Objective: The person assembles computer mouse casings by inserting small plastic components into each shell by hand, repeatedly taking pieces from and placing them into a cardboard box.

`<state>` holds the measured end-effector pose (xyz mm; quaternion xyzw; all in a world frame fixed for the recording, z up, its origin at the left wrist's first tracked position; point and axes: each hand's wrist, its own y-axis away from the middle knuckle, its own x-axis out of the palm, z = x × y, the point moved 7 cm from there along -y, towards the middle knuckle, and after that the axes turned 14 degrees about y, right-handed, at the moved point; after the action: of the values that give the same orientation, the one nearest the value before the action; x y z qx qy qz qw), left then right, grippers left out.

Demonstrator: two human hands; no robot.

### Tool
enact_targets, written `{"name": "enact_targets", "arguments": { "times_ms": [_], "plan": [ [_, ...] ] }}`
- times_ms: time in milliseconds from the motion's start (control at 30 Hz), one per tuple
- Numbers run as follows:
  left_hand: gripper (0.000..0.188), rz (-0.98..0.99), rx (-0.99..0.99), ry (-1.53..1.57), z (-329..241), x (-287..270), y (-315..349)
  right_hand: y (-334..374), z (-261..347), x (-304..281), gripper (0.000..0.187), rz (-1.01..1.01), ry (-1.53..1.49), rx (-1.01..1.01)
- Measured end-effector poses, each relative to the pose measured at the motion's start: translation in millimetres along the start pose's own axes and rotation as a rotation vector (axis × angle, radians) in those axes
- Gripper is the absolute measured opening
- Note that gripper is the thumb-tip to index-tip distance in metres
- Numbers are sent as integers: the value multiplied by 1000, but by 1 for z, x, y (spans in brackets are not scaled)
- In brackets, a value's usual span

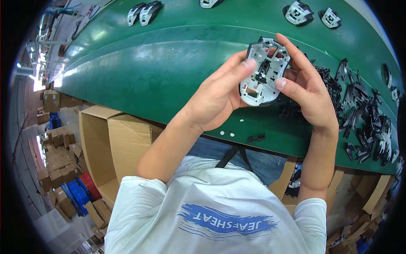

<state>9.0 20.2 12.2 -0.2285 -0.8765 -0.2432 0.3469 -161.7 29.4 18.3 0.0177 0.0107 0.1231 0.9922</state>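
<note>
One shell (263, 87), clamped between the person's left hand (218, 91) and right hand (312, 92); black parts (374, 120) heaped right of them; white bits (222, 133) nearer the body.

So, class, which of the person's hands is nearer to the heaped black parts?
Right. The right hand partly hides the left end of the black parts; the left hand is farther left, across the shell.

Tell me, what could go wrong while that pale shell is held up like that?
The left forearm might brush the small white pieces off the green table, since they lie near its edge. The black part inside the shell could perhaps drop out if the left hand and right hand tip it; I can't tell whether it is fixed.
</note>
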Motion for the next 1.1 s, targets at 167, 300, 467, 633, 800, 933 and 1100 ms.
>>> {"name": "enact_targets", "arguments": {
  "times_ms": [167,300,467,633,800,933,1100],
  "plan": [
    [60,-12,-74,259,-3,-16,21,6,4,23,87,66,149,-97],
    [62,-49,64,243,-67,-58,71,11,29,38,82,223,784,-417],
    [56,-230,456,88,-187,-141,214,32,16,96,62,614,1148,-415],
    [38,-819,654,-205,-225,-270,424,32,13,97,20,521,1171,-325],
    [65,-1549,255,-416,-132,-371,621,20,6,96,14,447,1087,-253],
    [62,-1623,-196,-631,-24,-416,728,9,-3,91,10,309,1012,-156],
    [56,-1409,-291,-866,52,-484,689,4,14,98,14,190,1097,-201]
  ]
}}
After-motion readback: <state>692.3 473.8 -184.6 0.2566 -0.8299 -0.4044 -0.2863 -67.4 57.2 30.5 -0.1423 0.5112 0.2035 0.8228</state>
